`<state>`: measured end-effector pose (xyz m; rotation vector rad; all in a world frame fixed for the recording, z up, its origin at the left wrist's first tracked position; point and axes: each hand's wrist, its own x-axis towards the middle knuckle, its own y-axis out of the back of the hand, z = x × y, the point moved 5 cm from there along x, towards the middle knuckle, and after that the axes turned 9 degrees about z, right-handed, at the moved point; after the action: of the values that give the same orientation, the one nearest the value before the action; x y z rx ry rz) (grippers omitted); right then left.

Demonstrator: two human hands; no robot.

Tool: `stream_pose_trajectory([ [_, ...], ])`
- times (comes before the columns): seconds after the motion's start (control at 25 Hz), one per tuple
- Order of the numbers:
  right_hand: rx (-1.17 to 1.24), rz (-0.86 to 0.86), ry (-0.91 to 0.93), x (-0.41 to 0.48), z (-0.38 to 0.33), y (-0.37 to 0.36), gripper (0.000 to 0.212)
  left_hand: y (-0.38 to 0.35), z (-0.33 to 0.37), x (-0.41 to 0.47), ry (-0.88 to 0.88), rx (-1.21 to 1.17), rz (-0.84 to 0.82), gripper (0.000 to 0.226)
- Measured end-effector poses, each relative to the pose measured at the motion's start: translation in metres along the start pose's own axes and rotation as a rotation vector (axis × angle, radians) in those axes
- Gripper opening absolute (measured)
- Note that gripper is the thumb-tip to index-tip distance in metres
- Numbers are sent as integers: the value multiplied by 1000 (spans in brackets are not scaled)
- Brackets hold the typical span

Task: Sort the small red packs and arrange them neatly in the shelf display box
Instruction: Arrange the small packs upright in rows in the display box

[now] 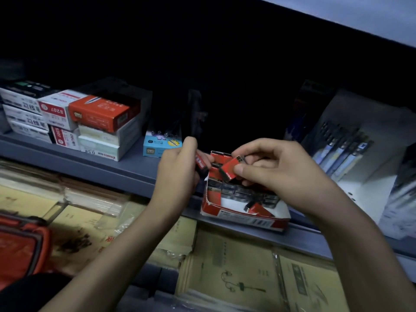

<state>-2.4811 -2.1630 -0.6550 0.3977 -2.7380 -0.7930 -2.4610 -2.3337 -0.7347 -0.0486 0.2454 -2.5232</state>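
A red and white display box stands open at the front edge of the grey shelf. Rows of small packs fill its back half, and one loose red pack lies tilted near its front wall. My left hand grips a small stack of red packs just left of the box. Above the box, my right hand pinches a single red pack between thumb and fingers.
Stacked red and white stationery boxes sit at the shelf's left, and a light blue box stands behind my left hand. A white pen display rises at the right. Yellow paper pads and a red case lie below.
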Motion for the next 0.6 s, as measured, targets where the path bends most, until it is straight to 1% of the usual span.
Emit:
stream_pose_trajectory([
  [0.08,45,-5,-20,-4,3,-1,12,0,0,0,5,-15,-10,49],
  [0.2,184,-53,-88,-8,7,-4,6,0,1,-1,0,-12,-6,50],
  [0.28,196,-71,-77,-11,8,-6,13,0,1,-1,0,9,0,53],
  [0.32,137,-68,-41,-13,8,-6,20,1,1,-1,-4,16,-3,55],
  [0.36,16,-57,19,-14,9,-6,28,0,1,-2,-8,17,-8,55],
  [0.44,-268,-76,132,-18,10,-10,37,0,1,-3,-14,9,-19,53],
  [0.48,-365,-112,171,-18,10,-14,39,-1,1,-4,-16,7,-18,52],
  [0.6,-423,-230,187,-15,11,-26,31,-2,2,-4,-34,26,-10,50],
])
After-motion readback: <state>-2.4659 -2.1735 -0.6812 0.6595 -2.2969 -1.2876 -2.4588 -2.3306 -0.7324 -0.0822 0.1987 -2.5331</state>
